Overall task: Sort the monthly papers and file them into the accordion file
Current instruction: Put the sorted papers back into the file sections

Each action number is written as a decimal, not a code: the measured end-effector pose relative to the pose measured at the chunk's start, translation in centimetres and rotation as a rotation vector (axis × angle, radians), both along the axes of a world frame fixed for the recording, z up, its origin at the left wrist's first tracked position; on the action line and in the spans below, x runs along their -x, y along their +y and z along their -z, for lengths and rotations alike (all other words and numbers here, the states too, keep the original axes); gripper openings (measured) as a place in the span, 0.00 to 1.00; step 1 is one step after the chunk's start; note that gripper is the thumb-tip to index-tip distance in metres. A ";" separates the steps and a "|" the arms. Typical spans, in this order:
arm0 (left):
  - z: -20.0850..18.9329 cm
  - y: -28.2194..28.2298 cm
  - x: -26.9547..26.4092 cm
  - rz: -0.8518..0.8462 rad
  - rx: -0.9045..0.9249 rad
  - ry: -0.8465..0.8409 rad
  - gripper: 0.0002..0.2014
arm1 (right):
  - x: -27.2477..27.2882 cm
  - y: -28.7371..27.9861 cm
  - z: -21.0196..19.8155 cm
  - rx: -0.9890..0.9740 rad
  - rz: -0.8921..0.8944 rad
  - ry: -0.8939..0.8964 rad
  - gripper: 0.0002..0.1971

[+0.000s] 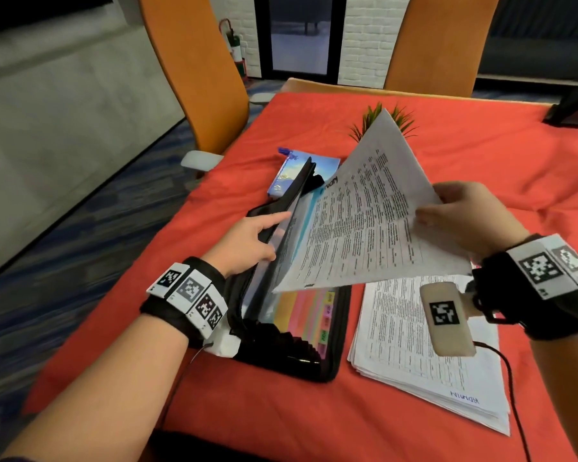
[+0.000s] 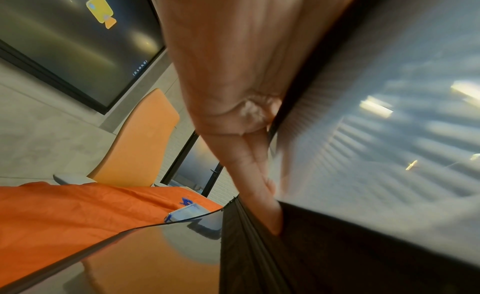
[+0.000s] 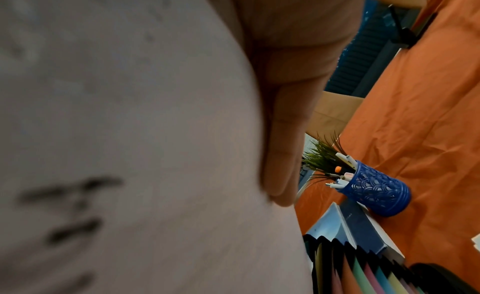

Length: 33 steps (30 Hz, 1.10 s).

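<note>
A black accordion file (image 1: 327,368) lies unzipped on the red tablecloth (image 1: 481,155), its coloured tabbed dividers (image 1: 301,315) fanned out. My left hand (image 1: 247,241) presses straight fingers into the front pocket, holding a translucent divider (image 2: 389,113) away from the black cover (image 2: 311,247). My right hand (image 1: 464,215) pinches the right edge of a printed sheet (image 1: 364,221), which is tilted over the file with its lower left edge at the pockets. The sheet (image 3: 130,134) fills the right wrist view beside my fingers (image 3: 285,113). A stack of printed papers (image 1: 414,361) lies right of the file.
A blue booklet (image 1: 291,175) lies just beyond the file. Behind the sheet are a small green plant (image 1: 397,118) and a blue pen holder (image 3: 376,189). Two orange chairs (image 1: 194,78) stand at the table's far side. A dark stand (image 1: 571,111) sits far right.
</note>
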<state>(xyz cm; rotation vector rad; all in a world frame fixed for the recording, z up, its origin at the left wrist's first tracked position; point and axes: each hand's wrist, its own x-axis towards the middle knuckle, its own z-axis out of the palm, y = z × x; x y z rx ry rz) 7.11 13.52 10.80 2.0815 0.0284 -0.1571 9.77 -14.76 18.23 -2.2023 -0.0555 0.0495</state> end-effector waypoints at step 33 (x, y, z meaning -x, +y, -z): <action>0.2 -1.5 1.2 -0.037 -0.018 -0.101 0.34 | 2.6 11.2 12.0 0.119 -0.216 0.154 0.01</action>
